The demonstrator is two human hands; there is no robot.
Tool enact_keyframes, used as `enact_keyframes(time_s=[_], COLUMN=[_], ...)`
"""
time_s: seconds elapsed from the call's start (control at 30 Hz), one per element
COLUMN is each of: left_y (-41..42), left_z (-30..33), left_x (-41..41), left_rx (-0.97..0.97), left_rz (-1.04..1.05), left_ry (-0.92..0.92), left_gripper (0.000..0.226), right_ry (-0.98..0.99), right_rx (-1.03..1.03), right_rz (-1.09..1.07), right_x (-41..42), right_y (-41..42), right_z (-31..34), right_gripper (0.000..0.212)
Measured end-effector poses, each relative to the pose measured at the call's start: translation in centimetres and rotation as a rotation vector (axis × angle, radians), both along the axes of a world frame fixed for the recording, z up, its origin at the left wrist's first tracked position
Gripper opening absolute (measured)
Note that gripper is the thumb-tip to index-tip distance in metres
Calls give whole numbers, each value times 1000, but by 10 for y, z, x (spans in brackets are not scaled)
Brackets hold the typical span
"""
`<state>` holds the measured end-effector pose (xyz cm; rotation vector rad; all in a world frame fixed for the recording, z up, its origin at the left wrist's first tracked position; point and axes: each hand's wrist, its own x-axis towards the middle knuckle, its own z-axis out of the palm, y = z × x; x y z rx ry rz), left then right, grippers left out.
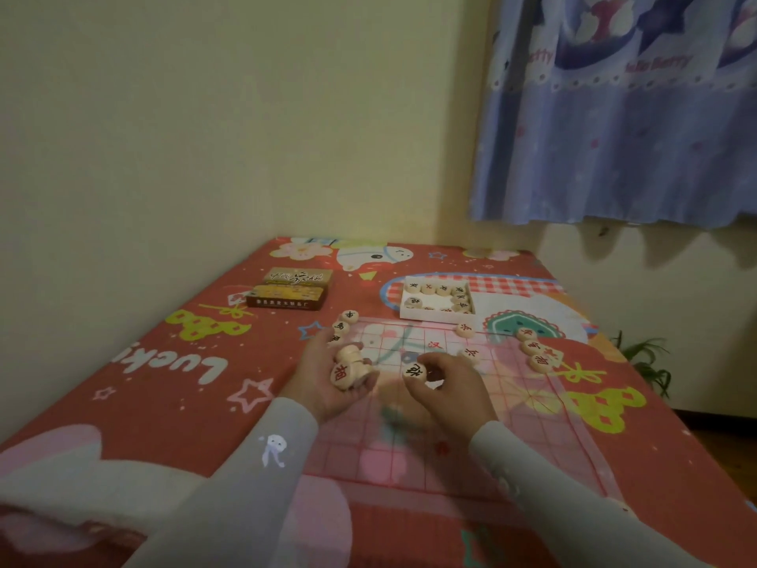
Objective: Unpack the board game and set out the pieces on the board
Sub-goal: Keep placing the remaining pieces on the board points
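Left hand (342, 377) covers part of the pile of discs (348, 364) it cups; count not readable. Right hand (444, 383) hides the board (532, 424) squares beneath it. Both sleeves cut off by bottom edge. Board's near part blurred and washed out. Markings on discs in the white tray (438, 301) too small to read. Print on brown box (293, 289) illegible.

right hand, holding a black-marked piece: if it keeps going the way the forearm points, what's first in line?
Probably the bare board just ahead of the right hand and its piece. Further along that line stands the white tray of pieces. Depth is unclear from this single view.
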<state>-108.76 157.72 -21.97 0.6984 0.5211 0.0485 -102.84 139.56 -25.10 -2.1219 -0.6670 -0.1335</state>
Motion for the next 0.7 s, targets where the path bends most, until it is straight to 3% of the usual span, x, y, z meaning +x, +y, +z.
enact_keyframes(time_s=[0.4, 0.7], left_y=[55, 63], left_z=[-4, -3], left_x=[36, 40], left_rx=[-49, -40], left_rz=[1, 16], left_ry=[-27, -28], left_gripper=[46, 47], right_ry=[58, -17], right_rx=[-173, -181], right_rz=[0, 412], right_x=[68, 20], right_y=[69, 52], right_z=[-2, 1], right_gripper=[17, 15])
